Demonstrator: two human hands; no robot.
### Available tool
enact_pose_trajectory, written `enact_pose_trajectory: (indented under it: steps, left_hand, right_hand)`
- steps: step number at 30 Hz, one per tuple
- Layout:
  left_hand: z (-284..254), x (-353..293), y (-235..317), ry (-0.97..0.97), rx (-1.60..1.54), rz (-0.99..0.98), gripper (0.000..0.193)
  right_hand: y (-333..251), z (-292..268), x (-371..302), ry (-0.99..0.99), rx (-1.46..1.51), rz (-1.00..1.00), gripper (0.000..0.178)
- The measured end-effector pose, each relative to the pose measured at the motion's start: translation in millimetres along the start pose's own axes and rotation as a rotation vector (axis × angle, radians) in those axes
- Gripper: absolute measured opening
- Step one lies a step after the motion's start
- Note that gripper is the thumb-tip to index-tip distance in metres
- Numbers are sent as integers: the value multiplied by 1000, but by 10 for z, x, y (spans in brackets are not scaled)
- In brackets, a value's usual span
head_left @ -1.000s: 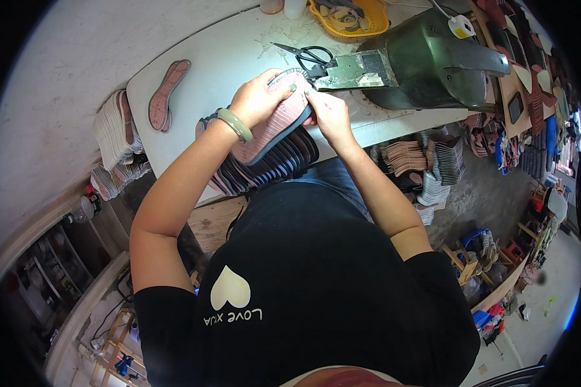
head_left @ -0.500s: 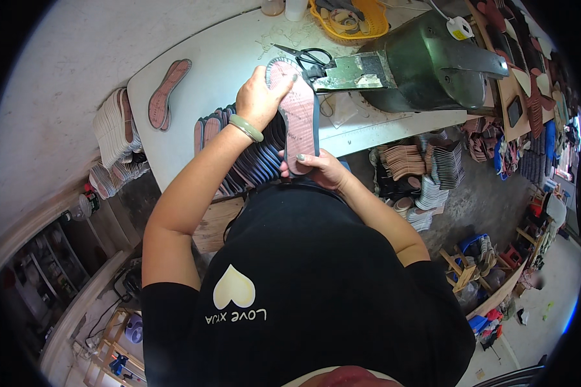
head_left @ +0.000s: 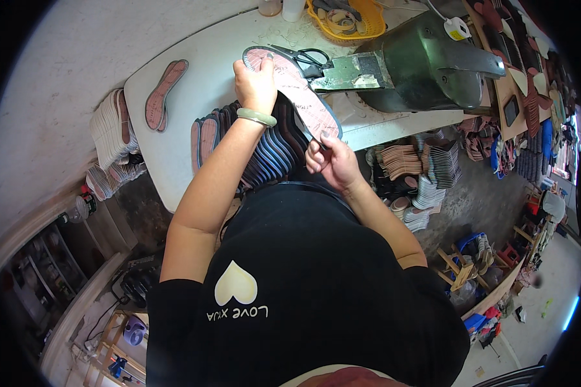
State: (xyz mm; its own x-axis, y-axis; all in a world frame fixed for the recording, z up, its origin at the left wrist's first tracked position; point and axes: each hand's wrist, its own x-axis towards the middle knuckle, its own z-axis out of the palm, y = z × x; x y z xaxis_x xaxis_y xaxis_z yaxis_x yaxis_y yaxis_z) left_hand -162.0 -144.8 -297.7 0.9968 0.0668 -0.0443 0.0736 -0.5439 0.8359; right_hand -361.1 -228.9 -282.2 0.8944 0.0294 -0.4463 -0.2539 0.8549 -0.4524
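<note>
A pink shoe sole with a dark stitched rim [head_left: 308, 103] is held up slantwise in front of the sewing machine arm. My left hand [head_left: 257, 84] wears a pale green bangle and is closed round the sole's upper end, thumb on the pink face. At the lower end, my right hand [head_left: 336, 161] pinches the tip between thumb and fingers. Below and left of the sole stands a row of similar dark-edged soles [head_left: 268, 151], packed on edge. Black scissors [head_left: 313, 57] lie partly behind the held sole, beside the machine.
The green sewing machine [head_left: 426, 71] takes up the right of the white table [head_left: 203, 68]. A pair of pink soles [head_left: 166, 97] lies far left. A yellow basket [head_left: 376, 26] stands at the back. Stacked soles [head_left: 113, 126] sit beyond the left edge, with more piles [head_left: 400, 161] at right.
The sole has tilted from nearly upright to a slant, its upper end moving left and its lower end right and up. Both hands moved with it, keeping their hold.
</note>
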Motion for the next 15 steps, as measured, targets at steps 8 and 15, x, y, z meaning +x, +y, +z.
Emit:
enact_pose_trajectory:
  steps: [8,15]
  left_hand:
    - [83,251,-130,-30,-291,-224,57]
    - [-43,555,-14,-415,377,1033,60]
  right_hand:
    - [-59,132,319,163,-118,-39,31]
    - [-26,162,619,219,-221,-51,29]
